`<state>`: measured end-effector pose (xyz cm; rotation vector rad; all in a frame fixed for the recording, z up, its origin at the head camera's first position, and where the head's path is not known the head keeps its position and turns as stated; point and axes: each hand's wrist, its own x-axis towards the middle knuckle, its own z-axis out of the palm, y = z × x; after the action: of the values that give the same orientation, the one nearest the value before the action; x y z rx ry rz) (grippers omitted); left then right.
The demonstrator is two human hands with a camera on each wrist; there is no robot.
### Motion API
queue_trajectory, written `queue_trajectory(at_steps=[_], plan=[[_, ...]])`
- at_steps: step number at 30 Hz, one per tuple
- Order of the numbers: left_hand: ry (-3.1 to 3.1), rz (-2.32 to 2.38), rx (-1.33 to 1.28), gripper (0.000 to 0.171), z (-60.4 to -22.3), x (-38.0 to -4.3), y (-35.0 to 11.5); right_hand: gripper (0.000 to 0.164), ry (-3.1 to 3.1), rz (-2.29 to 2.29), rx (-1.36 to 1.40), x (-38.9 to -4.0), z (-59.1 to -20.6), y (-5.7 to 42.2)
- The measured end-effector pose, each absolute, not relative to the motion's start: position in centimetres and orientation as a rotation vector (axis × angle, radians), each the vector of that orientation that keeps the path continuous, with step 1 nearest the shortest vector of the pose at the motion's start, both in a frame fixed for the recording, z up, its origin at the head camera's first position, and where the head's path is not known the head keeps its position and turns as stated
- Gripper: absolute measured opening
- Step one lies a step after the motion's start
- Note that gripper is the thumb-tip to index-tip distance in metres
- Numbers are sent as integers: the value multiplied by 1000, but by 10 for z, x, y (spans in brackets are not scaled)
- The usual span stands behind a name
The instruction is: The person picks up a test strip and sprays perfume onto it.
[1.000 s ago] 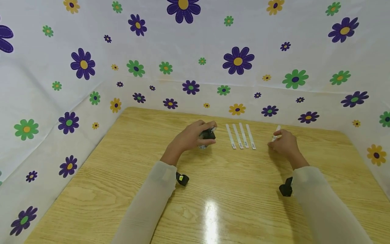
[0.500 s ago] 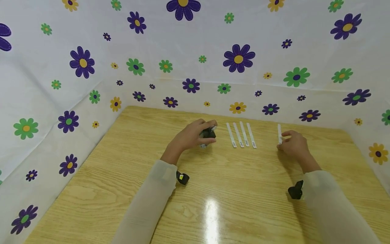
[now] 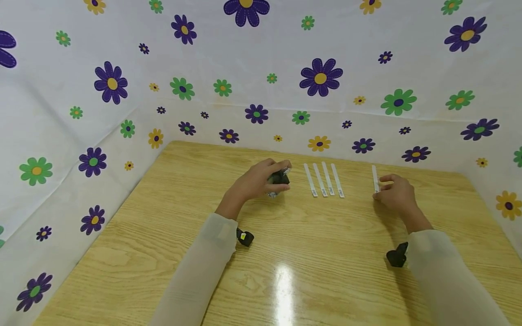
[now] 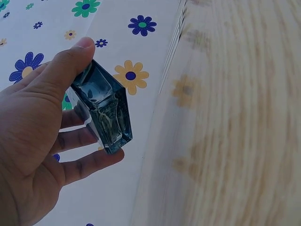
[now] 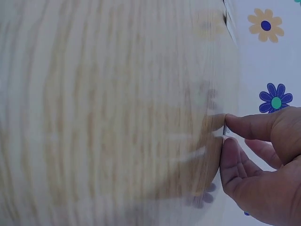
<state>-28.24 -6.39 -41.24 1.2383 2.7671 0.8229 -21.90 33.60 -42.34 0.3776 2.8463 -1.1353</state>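
Note:
My left hand (image 3: 253,182) holds a small faceted glass perfume bottle (image 3: 280,177), thumb on one side and fingers on the other. In the left wrist view the bottle (image 4: 106,108) looks blue-tinted and see-through, tipped over in the grip. To the right, my right hand (image 3: 395,194) pinches the near end of a white paper test strip (image 3: 374,175) lying on the table. Its thumb and finger come together right at the tabletop in the right wrist view. Between the hands, several similar strips (image 3: 326,181) lie side by side, each with small dark print at its near end.
The wood-grain table (image 3: 183,280) runs back to a white sheet (image 3: 277,54) printed with flowers. Black wrist cameras hang beside the left sleeve (image 3: 195,271) and the right sleeve (image 3: 448,271). A bright light reflection shows on the tabletop in front.
My right hand has moved a little to the right with its strip, which now lies apart from the row. The left hand and perfume bottle have stayed in place.

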Motion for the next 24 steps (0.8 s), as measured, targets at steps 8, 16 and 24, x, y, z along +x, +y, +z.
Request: queue_trajectory(at_steps=[8, 16, 24], plan=[[2767, 819, 1235, 58, -413, -282, -64, 61, 2858, -1160, 363, -217, -424, 340], [2761, 823, 1239, 57, -413, -282, -64, 59, 2859, -1189, 353, -220, -427, 338], [2749, 831, 1225, 58, -412, -282, -64, 52, 2915, -1092, 290, -220, -428, 339]])
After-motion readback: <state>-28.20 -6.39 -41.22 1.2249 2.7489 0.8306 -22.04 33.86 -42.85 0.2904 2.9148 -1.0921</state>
